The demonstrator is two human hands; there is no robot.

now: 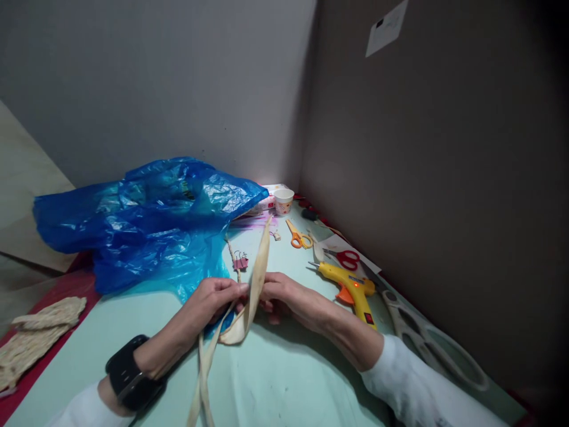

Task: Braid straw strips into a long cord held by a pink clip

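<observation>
My left hand is closed in a pinch, thumb forward, on pale strips that look like dried husk. One broad husk strip stands up between my hands and curls round at its lower end. My right hand is closed on the right side of that strip, its fingertips partly hidden. Narrow strips hang from the left hand toward the front of the table. Just beyond the hands runs a thin braided cord, with a pink binder clip on or beside it.
A crumpled blue plastic bag lies at back left. On the right are a yellow glue gun, large scissors, red scissors and orange scissors. A paper cup stands near the wall corner. A woven piece lies far left.
</observation>
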